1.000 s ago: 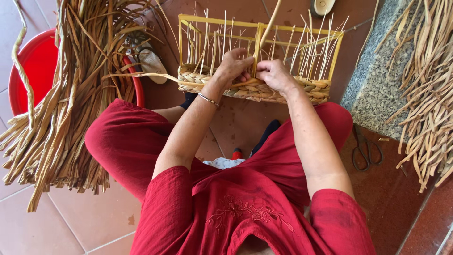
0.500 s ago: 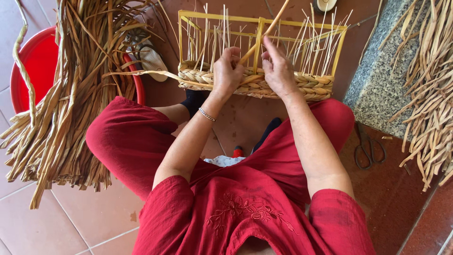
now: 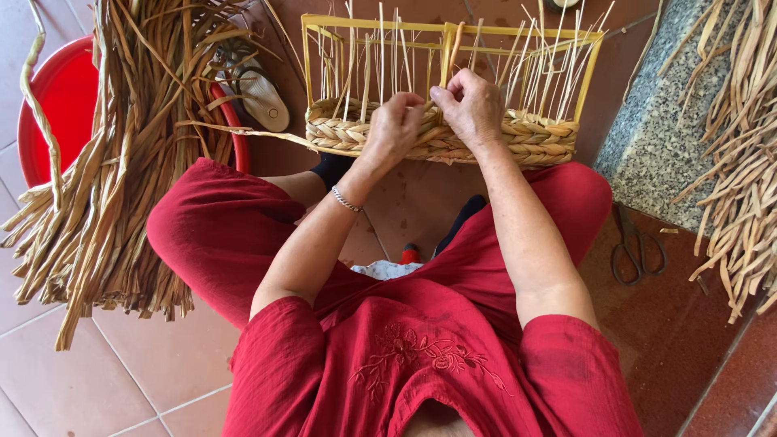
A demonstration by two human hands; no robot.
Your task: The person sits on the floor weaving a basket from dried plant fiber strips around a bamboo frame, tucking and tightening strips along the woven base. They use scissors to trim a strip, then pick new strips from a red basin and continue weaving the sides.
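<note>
A yellow frame (image 3: 380,26) with thin upright stakes stands on the floor in front of my knees. A woven braided band (image 3: 534,136) of dry straw runs along its bottom. My left hand (image 3: 394,125) presses on the weave near the middle, fingers curled over a straw strand. My right hand (image 3: 469,101) sits just beside it, pinching a straw strand (image 3: 456,44) that rises between the stakes. A loose strand (image 3: 243,129) trails off to the left from the weave.
A big bundle of dry straw (image 3: 121,162) lies over a red basin (image 3: 57,105) at left, with a sandal (image 3: 263,93) behind it. More straw (image 3: 745,162) lies at right on a granite step (image 3: 655,137). Scissors (image 3: 635,247) rest on the floor.
Both hands have shifted slightly on the weave; my right hand has closed into a pinch on the upright strand, and the view has tilted a little.
</note>
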